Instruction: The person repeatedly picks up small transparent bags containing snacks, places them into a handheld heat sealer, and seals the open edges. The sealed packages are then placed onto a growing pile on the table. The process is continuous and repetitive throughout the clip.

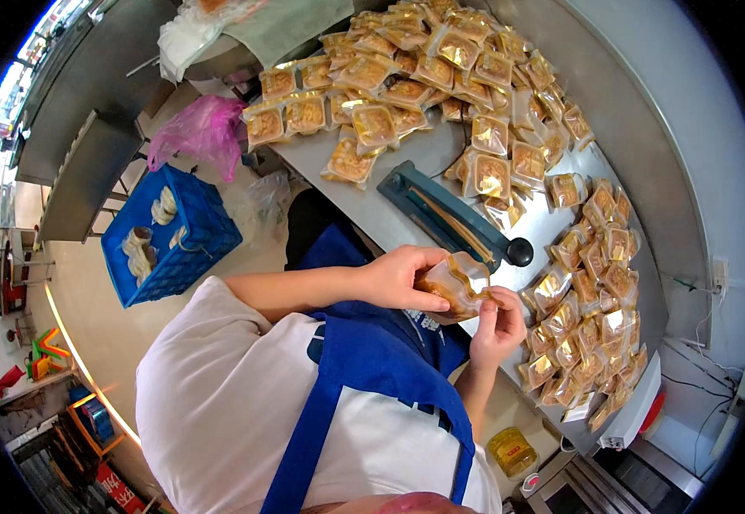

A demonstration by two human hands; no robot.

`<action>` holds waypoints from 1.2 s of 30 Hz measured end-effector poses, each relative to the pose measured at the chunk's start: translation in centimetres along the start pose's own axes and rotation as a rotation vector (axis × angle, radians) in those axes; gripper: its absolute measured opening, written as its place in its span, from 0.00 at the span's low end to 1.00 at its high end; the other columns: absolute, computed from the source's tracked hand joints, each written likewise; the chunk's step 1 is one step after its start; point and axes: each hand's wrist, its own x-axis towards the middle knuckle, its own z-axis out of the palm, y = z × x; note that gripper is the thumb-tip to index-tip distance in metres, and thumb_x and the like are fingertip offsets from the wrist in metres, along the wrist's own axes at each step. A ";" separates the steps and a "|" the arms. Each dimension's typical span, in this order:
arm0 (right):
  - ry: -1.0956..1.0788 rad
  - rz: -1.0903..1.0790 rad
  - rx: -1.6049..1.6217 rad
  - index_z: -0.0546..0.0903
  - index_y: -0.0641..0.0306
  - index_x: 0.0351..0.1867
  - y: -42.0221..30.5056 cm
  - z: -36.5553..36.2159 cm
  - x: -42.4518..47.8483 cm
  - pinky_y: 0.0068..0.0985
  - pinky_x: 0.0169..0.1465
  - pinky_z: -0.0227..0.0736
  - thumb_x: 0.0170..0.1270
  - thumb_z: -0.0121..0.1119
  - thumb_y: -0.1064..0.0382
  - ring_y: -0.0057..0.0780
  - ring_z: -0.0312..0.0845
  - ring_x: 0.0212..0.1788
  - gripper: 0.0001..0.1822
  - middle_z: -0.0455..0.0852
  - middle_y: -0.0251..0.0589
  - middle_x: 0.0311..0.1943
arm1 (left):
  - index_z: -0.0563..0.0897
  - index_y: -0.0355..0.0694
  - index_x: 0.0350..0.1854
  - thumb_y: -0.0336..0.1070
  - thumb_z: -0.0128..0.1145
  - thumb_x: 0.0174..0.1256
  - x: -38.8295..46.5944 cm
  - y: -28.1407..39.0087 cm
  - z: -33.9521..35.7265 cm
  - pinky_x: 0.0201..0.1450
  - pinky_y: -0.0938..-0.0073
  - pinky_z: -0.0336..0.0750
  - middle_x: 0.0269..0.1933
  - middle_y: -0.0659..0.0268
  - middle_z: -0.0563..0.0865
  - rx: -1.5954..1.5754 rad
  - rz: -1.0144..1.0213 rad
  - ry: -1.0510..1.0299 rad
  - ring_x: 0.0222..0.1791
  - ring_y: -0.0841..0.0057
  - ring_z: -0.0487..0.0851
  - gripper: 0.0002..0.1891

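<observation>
My left hand (pixel 401 279) grips a small clear plastic pouch (pixel 457 283) with brown and gold print, thumb on the near side. Its mouth gapes towards the right. At that end, my right hand (pixel 499 324) pinches the pouch's edge between thumb and fingers. What the pouch contains is hard to make out. Just beyond both hands, a blue-green hand impulse sealer (pixel 440 209) with a round black knob (pixel 519 252) lies slantwise on a steel table (pixel 321 160). Packets of golden-brown food are heaped behind it (pixel 372 125), and another heap of packets (pixel 587 308) lies to the right.
A blue plastic crate (pixel 209 221) with whitish bundles stands on the floor at left, near a pink plastic bag (pixel 199 135). A jug of yellow liquid (pixel 512 451) is on the floor at lower right. Beside the right heap stands a white device (pixel 632 405); wires run along the wall.
</observation>
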 end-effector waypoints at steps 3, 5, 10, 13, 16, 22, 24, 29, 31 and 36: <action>0.067 0.027 0.091 0.77 0.70 0.29 0.1 0.2 -0.3 0.21 0.42 0.70 0.61 0.57 0.71 0.27 0.75 0.36 0.04 0.82 0.44 0.33 | 0.75 0.40 0.57 0.36 0.64 0.58 -0.1 0.6 -0.1 0.51 0.74 0.74 0.47 0.62 0.84 0.040 0.046 -0.021 0.47 0.78 0.81 0.23; 0.072 0.012 0.122 0.76 0.70 0.27 -0.1 0.1 -0.1 0.20 0.41 0.68 0.63 0.56 0.70 0.26 0.74 0.35 0.06 0.81 0.44 0.33 | 0.75 0.40 0.58 0.39 0.61 0.61 0.0 0.7 -0.4 0.51 0.73 0.75 0.50 0.61 0.83 0.120 0.146 -0.025 0.48 0.75 0.82 0.23; 0.058 -0.023 0.210 0.74 0.69 0.26 0.0 0.1 0.2 0.20 0.39 0.66 0.65 0.55 0.69 0.24 0.72 0.34 0.09 0.81 0.43 0.32 | 0.73 0.41 0.62 0.46 0.56 0.66 0.3 -0.4 -1.2 0.50 0.66 0.76 0.56 0.60 0.81 0.442 0.432 0.005 0.48 0.64 0.83 0.25; 0.054 -0.016 0.207 0.73 0.68 0.25 0.0 0.1 0.3 0.20 0.40 0.66 0.65 0.55 0.69 0.25 0.72 0.35 0.09 0.81 0.43 0.32 | 0.73 0.46 0.64 0.46 0.58 0.63 -0.3 0.9 -1.7 0.48 0.69 0.76 0.53 0.59 0.83 0.421 0.163 -0.110 0.45 0.62 0.83 0.26; 0.035 0.001 0.219 0.73 0.68 0.25 0.1 0.0 0.1 0.20 0.41 0.66 0.65 0.54 0.69 0.25 0.72 0.35 0.09 0.81 0.43 0.32 | 0.75 0.47 0.62 0.43 0.57 0.64 -0.4 2.0 -1.7 0.46 0.70 0.77 0.54 0.60 0.83 0.577 0.125 -0.087 0.44 0.63 0.84 0.23; 0.012 0.032 0.237 0.73 0.68 0.25 0.2 -0.2 0.0 0.20 0.42 0.67 0.64 0.54 0.70 0.26 0.73 0.36 0.09 0.81 0.44 0.33 | 0.76 0.43 0.60 0.36 0.53 0.66 -0.4 2.0 -1.8 0.52 0.70 0.76 0.56 0.60 0.82 0.489 0.235 -0.108 0.51 0.65 0.83 0.20; 0.022 0.039 0.250 0.74 0.68 0.24 0.1 -0.2 -0.1 0.21 0.41 0.67 0.64 0.55 0.70 0.26 0.73 0.35 0.10 0.80 0.45 0.33 | 0.76 0.46 0.61 0.39 0.50 0.69 -0.5 2.0 -1.8 0.54 0.68 0.75 0.59 0.58 0.78 0.536 0.255 -0.102 0.53 0.62 0.80 0.19; 0.033 0.063 0.325 0.74 0.68 0.22 1.3 -0.9 -0.5 0.23 0.42 0.67 0.62 0.58 0.68 0.28 0.73 0.35 0.11 0.80 0.44 0.32 | 0.72 0.43 0.65 0.40 0.45 0.71 -0.5 1.9 -1.6 0.50 0.69 0.79 0.68 0.59 0.69 0.376 0.249 -0.153 0.63 0.63 0.73 0.21; 0.029 0.054 0.357 0.74 0.68 0.22 1.9 -1.3 -0.9 0.24 0.42 0.66 0.61 0.59 0.67 0.29 0.73 0.36 0.11 0.81 0.44 0.32 | 0.70 0.43 0.66 0.43 0.42 0.72 -0.9 3.3 -1.3 0.48 0.69 0.81 0.69 0.59 0.67 -0.078 -0.148 -0.242 0.64 0.64 0.71 0.23; -0.085 0.143 0.508 0.76 0.68 0.25 2.9 -1.4 -1.8 0.25 0.45 0.66 0.62 0.60 0.59 0.30 0.73 0.40 0.14 0.80 0.48 0.37 | 0.68 0.40 0.67 0.43 0.39 0.70 -0.7 1.8 -0.9 0.48 0.69 0.82 0.67 0.57 0.69 -0.339 -0.278 -0.187 0.62 0.64 0.72 0.25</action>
